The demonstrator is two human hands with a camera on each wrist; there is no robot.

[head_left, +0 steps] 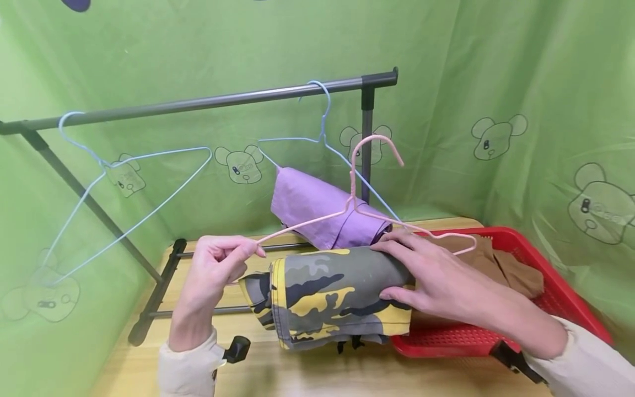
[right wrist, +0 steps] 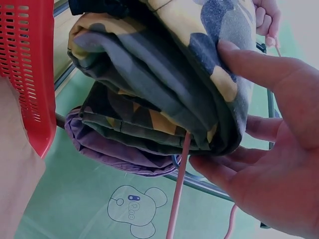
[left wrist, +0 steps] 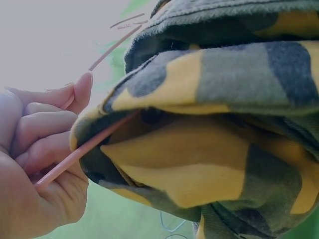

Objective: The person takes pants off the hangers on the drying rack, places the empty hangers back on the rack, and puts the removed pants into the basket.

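Observation:
A pink wire hanger [head_left: 353, 190] stands hook up in front of the rack, with folded camouflage trousers [head_left: 322, 298] in yellow, grey and black draped over its lower bar. My left hand [head_left: 213, 270] grips the hanger's left corner, beside the trousers' folded edge. In the left wrist view, the pink bar runs from that hand [left wrist: 47, 134] into the fold. My right hand [head_left: 431, 270] holds the trousers' right side. The right wrist view shows its thumb [right wrist: 264, 64] on the outer face and the fingers underneath, near where the pink bar comes out.
Behind, a dark metal rack [head_left: 223, 101] carries a bare blue hanger [head_left: 149, 149] and another blue hanger [head_left: 323, 118] with a folded purple garment [head_left: 317, 204]. To the right, a red basket [head_left: 570, 303] holds brown cloth [head_left: 516, 270]. Green curtain [head_left: 436, 110] surrounds the wooden tabletop [head_left: 297, 375].

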